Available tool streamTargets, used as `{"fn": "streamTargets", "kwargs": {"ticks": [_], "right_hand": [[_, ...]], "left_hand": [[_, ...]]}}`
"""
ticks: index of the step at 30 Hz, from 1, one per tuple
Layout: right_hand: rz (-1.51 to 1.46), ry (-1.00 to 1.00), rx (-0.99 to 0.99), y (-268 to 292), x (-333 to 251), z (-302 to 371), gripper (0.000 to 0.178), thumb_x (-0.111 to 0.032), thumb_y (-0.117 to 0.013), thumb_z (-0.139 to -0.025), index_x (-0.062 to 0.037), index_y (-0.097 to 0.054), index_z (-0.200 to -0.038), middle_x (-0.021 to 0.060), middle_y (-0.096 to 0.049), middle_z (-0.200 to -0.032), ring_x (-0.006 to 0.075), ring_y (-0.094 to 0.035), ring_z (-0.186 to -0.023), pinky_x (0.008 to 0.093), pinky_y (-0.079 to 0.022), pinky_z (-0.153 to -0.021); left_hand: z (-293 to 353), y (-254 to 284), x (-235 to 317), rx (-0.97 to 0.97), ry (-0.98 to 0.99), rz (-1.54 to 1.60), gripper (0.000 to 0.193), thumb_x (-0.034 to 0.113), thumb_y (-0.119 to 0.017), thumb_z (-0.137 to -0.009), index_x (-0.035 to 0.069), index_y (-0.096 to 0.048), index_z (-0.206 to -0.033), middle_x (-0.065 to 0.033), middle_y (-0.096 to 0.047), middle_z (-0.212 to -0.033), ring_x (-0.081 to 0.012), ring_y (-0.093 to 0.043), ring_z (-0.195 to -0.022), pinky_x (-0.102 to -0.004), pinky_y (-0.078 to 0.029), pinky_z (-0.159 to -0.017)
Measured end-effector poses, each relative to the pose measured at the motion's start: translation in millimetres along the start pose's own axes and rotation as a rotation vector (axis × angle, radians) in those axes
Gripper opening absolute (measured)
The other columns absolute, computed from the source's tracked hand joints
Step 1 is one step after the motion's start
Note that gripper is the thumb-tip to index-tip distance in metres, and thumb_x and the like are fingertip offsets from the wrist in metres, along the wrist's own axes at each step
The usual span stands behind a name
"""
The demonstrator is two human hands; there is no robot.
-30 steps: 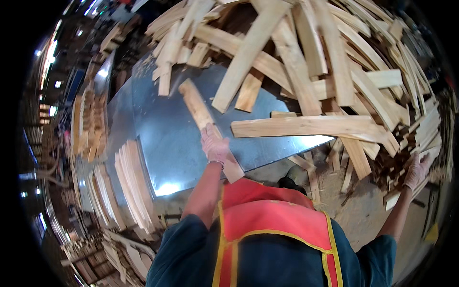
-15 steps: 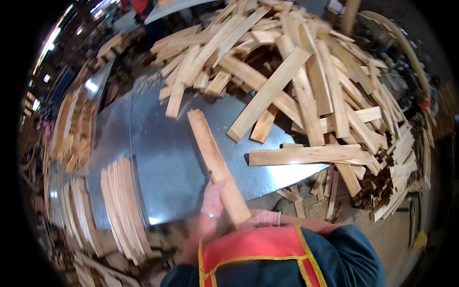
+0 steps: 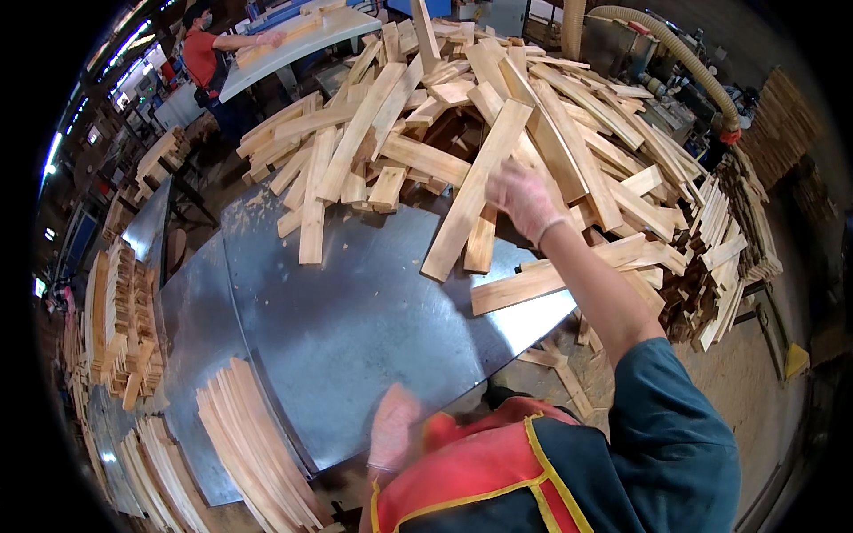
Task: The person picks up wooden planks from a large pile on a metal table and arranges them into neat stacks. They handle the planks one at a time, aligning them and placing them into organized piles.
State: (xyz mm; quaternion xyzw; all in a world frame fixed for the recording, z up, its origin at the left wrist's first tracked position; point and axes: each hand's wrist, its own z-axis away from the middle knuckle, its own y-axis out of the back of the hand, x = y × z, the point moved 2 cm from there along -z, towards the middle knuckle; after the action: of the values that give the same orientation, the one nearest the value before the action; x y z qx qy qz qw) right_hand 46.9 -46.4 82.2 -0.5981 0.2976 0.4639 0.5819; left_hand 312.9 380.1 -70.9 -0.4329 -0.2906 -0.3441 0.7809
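The right hand (image 3: 526,202) is blurred, its fingers loosely spread beside a board (image 3: 468,209) that slants off the pile (image 3: 364,124) toward the tabletop (image 3: 346,311). Whether the blurred left hand (image 3: 394,428) is closed, I cannot tell. The board looks stiff, fairly light, best gripped mid-length across its edges.

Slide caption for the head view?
Gloved right hand at heaped pale wooden boards, gloved left hand by shiny grey metal table.

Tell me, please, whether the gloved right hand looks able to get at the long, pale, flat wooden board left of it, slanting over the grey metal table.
Probably yes: the gloved right hand is close beside the pale board, and nothing visible lies across it, though contact is unclear.
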Motion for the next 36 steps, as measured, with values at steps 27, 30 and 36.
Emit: {"fn": "streamTargets", "kwargs": {"ticks": [27, 30, 36], "right_hand": [[-0.144, 0.194, 0.957, 336, -44, 214, 0.036, -0.007, -0.073, -0.089, -0.0015, -0.060, -0.122, 0.0093, -0.068, -0.106, 0.0231, -0.066, -0.097, 0.0420, -0.060, -0.083], [0.168, 0.210, 1.249, 441, -57, 261, 0.026, -0.010, -0.073, -0.087, -0.0013, -0.065, -0.110, 0.0072, -0.067, -0.096, 0.0218, -0.063, -0.085, 0.0413, -0.057, -0.080], [1.235, 0.315, 1.442, 552, -203, 233, 0.026, -0.021, -0.069, -0.095, 0.0002, -0.065, -0.110, 0.0048, -0.065, -0.094, 0.0160, -0.058, -0.083, 0.0368, -0.049, -0.074]], "left_hand": [[-187, -313, -21, -0.576, -0.735, -1.886, 0.088, 0.035, -0.086, -0.074, 0.008, -0.051, -0.150, -0.0236, -0.049, -0.151, -0.0436, -0.048, -0.138, -0.0520, -0.037, -0.119], [-213, -336, -48, -0.649, -0.840, -2.062, 0.089, 0.043, -0.084, -0.074, 0.010, -0.051, -0.150, -0.0209, -0.050, -0.149, -0.0405, -0.049, -0.136, -0.0525, -0.036, -0.117], [-239, -336, -65, -0.745, -0.691, -2.110, 0.086, 0.037, -0.082, -0.073, 0.013, -0.051, -0.150, -0.0150, -0.059, -0.133, -0.0308, -0.060, -0.114, -0.0470, -0.044, -0.099]]}}
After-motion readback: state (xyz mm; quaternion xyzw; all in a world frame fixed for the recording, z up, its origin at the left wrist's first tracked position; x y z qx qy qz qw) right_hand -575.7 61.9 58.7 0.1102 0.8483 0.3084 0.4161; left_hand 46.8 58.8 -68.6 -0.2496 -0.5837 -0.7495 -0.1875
